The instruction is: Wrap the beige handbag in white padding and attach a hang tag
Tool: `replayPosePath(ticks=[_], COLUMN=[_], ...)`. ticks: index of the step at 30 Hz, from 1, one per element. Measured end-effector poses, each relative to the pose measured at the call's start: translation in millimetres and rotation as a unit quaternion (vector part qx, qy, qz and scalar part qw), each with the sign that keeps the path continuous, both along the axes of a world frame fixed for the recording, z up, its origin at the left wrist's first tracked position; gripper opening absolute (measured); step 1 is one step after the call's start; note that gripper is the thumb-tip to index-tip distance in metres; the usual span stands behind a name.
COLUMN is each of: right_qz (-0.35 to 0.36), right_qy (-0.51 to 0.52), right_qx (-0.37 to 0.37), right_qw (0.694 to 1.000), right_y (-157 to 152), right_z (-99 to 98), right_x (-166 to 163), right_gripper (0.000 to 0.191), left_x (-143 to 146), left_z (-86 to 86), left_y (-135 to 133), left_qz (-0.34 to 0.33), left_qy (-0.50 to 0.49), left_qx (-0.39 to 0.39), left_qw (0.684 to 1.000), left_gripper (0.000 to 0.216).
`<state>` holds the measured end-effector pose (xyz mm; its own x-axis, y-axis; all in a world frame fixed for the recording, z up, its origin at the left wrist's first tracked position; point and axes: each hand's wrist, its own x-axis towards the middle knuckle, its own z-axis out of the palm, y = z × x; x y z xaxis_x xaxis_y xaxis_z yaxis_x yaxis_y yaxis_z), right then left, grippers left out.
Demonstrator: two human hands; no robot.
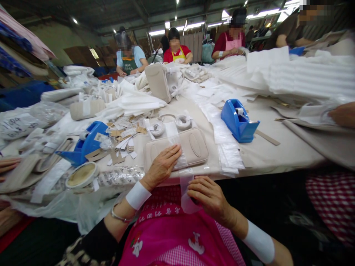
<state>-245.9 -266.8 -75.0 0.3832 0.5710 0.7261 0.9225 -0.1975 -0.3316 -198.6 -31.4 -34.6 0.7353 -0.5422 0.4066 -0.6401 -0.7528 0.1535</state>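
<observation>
A beige bag (191, 146) with rounded corners lies at the table's front edge. Around its middle runs a translucent white strip (173, 135), whose loose end (186, 186) hangs over the edge towards my lap. My left hand (163, 162) lies flat on the bag with fingers stretched out, touching the strip. Closed on the hanging end is my right hand (208, 195), its thumb partly hidden. Just behind the bag sit two wrapped coils of strap (183, 121). White paper-like bands circle both my forearms.
Blue tape dispensers (238, 123) stand to the right and left (91, 142). Several tags (126, 136), a tape roll (81, 175) and white foam sheets (299, 74) cover parts of the table (277, 155). Co-workers stand opposite; other people's hands show at both sides.
</observation>
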Motion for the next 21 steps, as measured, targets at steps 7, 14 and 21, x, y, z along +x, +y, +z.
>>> replayPosePath(ticks=[7,14,21], right_qz=[-0.165,-0.232,-0.057], right_qy=[-0.067,-0.055,-0.081], right_qx=[-0.039,-0.019,0.008], right_qw=[0.983,0.971,0.995], right_y=[-3,10,10], right_z=[-31.9,-41.1,-8.8], right_x=[16,20,14], right_gripper=[0.051,0.047,0.022], left_x=[0,0,0], left_z=[-2.0,-2.7,-2.0], left_y=[0,0,2], left_qz=[0.0,-0.002,0.006], left_qy=[-0.005,-0.007,-0.009], left_qx=[-0.008,-0.016,-0.005], left_qw=[1.0,1.0,1.0], left_gripper=[0.042,0.042,0.044])
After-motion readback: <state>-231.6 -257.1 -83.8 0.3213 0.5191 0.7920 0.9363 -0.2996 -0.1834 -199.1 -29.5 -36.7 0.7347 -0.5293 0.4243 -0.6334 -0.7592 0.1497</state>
